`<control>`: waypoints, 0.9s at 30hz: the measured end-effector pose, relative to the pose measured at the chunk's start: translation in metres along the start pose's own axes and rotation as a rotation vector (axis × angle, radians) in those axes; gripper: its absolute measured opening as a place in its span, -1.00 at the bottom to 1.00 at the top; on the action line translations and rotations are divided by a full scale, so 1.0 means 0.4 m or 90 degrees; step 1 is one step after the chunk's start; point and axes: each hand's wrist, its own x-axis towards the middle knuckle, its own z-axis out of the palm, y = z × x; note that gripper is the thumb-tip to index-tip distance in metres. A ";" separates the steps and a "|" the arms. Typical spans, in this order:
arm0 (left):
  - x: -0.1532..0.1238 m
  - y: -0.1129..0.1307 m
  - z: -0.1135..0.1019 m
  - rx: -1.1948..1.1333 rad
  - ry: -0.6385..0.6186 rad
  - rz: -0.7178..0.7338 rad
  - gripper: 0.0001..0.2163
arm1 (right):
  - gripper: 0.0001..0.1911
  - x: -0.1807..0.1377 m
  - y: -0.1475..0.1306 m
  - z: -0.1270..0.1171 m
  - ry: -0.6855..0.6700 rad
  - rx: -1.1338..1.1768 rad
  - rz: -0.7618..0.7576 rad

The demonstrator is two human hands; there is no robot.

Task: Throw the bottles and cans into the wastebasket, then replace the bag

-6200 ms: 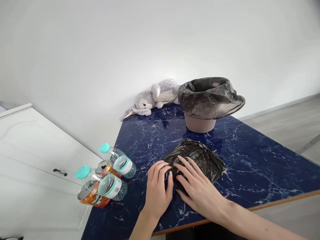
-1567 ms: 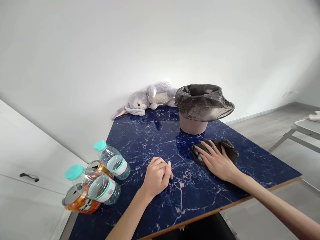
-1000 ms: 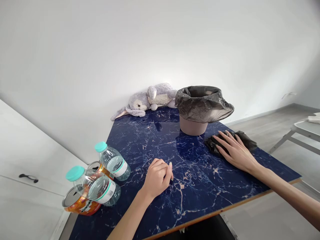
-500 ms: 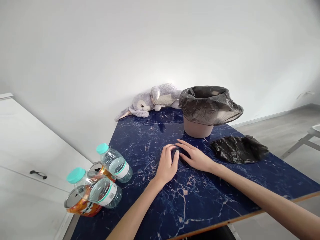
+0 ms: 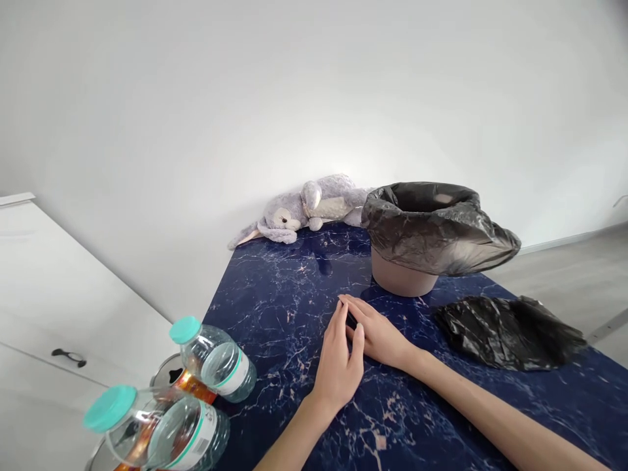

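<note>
On dark-blue marbled worktop [image 5: 294,307], a small dark object [image 5: 351,320] is pinched between the fingers of both hands, left hand [image 5: 339,360] and right hand [image 5: 379,335], apparently mid-fold; a firmer joint grip seems called for next.

Plain white wall [image 5: 196,98] across the upper frame, evenly lit, no marks. White cabinet [image 5: 53,307] at lower left, dark handle [image 5: 69,357] on its front. Dark blue marble-patterned desk [image 5: 284,288] from centre to lower right, set against the wall. Grey wood-look floor [image 5: 574,275] at right edge, white skirting board [image 5: 564,239] along the wall base.
</note>
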 end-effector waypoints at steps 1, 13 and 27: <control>0.001 0.000 0.000 0.004 -0.003 0.001 -0.32 | -0.41 0.001 -0.001 0.001 0.000 -0.003 -0.001; 0.001 0.011 -0.012 -0.045 0.003 -0.051 -0.31 | -0.39 0.003 -0.003 0.009 0.000 -0.023 -0.008; 0.003 -0.001 -0.012 -0.089 0.026 -0.067 -0.38 | -0.34 0.003 -0.007 0.006 -0.009 -0.018 0.002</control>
